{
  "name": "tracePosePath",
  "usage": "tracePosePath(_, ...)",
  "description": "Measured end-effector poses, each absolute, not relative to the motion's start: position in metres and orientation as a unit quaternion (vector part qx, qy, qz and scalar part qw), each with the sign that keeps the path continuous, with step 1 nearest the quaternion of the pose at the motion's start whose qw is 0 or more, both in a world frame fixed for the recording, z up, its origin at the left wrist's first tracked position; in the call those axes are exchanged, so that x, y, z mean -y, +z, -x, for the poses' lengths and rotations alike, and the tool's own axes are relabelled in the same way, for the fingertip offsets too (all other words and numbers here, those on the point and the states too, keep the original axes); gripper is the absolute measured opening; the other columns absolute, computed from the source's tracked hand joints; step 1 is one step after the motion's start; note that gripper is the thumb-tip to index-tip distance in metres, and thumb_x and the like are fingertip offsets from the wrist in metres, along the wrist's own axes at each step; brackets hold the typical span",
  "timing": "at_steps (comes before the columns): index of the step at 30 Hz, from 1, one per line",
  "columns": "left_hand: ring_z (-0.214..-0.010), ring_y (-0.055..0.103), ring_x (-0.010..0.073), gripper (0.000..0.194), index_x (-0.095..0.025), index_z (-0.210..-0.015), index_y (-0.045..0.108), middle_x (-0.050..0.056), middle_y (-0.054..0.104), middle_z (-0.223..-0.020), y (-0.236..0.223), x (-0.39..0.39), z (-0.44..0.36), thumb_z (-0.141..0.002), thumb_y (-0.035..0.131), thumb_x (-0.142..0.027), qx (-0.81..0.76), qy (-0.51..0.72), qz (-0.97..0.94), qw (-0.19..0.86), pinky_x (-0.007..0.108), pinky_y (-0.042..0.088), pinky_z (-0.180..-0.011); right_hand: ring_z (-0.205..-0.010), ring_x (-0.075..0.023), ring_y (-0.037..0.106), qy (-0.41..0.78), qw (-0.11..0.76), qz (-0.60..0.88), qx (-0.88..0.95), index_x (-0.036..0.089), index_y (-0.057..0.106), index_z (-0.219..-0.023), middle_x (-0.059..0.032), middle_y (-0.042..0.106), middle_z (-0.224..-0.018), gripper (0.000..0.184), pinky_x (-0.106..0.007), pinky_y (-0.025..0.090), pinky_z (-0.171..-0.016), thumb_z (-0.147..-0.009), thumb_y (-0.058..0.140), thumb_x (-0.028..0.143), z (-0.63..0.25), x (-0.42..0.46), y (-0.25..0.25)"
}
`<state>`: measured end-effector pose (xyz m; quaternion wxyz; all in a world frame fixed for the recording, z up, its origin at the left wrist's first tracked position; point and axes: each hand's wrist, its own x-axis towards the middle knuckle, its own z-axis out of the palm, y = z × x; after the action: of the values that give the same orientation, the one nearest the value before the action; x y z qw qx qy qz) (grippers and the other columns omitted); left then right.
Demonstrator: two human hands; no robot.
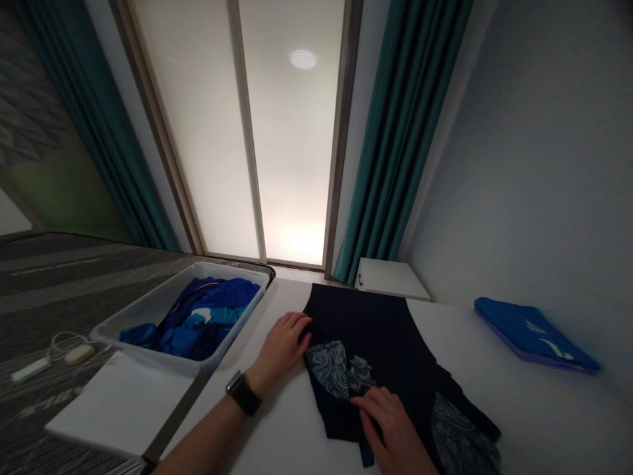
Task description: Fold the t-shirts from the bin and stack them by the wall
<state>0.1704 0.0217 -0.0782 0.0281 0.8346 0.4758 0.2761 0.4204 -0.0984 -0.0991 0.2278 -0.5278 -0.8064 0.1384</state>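
A dark navy garment [368, 323] with paisley-patterned parts lies spread on the white table. Its exact kind I cannot make out. My left hand [281, 346], wearing a black watch [242, 392] on the wrist, has its fingers curled and its thumb bent at the garment's left edge. Near the lower middle, my right hand [390, 422] pinches the garment beside a paisley panel [329, 369]. Between the hands, some patterned cloth [361, 373] is bunched up. Another paisley panel [462, 432] shows at the lower right.
Left of the table [445, 330], a translucent bin [217, 359] holds blue clothes [208, 316]. Folded blue and purple clothes [537, 333] lie at the table's right side. A white cabinet [393, 277] stands behind. A power strip with a cable [32, 369] is at far left.
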Motion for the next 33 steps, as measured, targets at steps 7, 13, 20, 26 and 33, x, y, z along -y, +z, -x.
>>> tracePosePath(7, -0.145, 0.021, 0.037, 0.091, -0.024, -0.154, 0.023, 0.012, 0.027, -0.158, -0.093, 0.021, -0.201, -0.081, 0.062, -0.062, -0.361, 0.132, -0.918, 0.093, 0.057, 0.017, -0.118, -0.099, -0.0216, 0.064, 0.184, 0.232, 0.525, 0.798, 0.025, 0.068, -0.111, -0.0057, 0.069, -0.104, 0.029, -0.037, 0.048, -0.092, -0.095, 0.044, 0.022, -0.431, 0.098, -0.089)
tracePosePath(13, -0.146, 0.014, 0.0419, 0.104, -0.023, -0.155, 0.021, 0.015, 0.022, -0.159, -0.098, 0.024, -0.201, -0.074, 0.063, -0.071, -0.354, 0.1, -0.924, 0.102, 0.066, 0.009, -0.115, -0.097, -0.0205, 0.063, 0.192, 0.266, 0.536, 0.778, 0.023, 0.067, -0.107, -0.0067, 0.068, -0.103, 0.031, -0.033, 0.049, -0.089, -0.097, 0.038, 0.021, -0.43, 0.096, -0.081)
tracePosePath(20, -0.146, 0.023, 0.0268, 0.068, -0.024, -0.155, 0.019, 0.009, 0.026, -0.159, -0.091, 0.001, -0.182, -0.097, 0.046, -0.046, -0.353, 0.156, -0.913, 0.134, 0.049, 0.021, -0.119, -0.083, -0.0173, 0.06, 0.023, 0.267, 0.424, 0.865, 0.023, 0.062, -0.099, -0.0033, 0.063, -0.089, 0.029, -0.028, 0.044, -0.074, -0.084, 0.046, 0.004, -0.419, 0.101, -0.095)
tracePosePath(26, -0.146, 0.022, 0.0283, 0.062, -0.017, -0.15, 0.034, 0.014, 0.027, -0.157, -0.105, -0.017, -0.168, -0.098, 0.045, -0.047, -0.415, 0.156, -0.892, 0.087, 0.048, 0.026, -0.118, -0.082, -0.0182, 0.058, -0.071, 0.259, 0.377, 0.887, 0.023, 0.057, -0.101, -0.0025, 0.064, -0.089, 0.028, -0.03, 0.038, -0.074, -0.079, 0.053, 0.007, -0.408, 0.1, -0.103)
tracePosePath(33, -0.146, 0.023, 0.0308, 0.065, -0.021, -0.149, 0.036, 0.012, 0.03, -0.157, -0.094, -0.012, -0.171, -0.091, 0.056, -0.042, -0.398, 0.151, -0.9, 0.092, 0.052, 0.024, -0.117, -0.077, -0.0154, 0.058, -0.047, 0.269, 0.338, 0.901, 0.023, 0.053, -0.08, 0.0016, 0.064, -0.079, 0.019, -0.029, 0.039, -0.072, -0.082, 0.052, 0.003, -0.399, 0.097, -0.107)
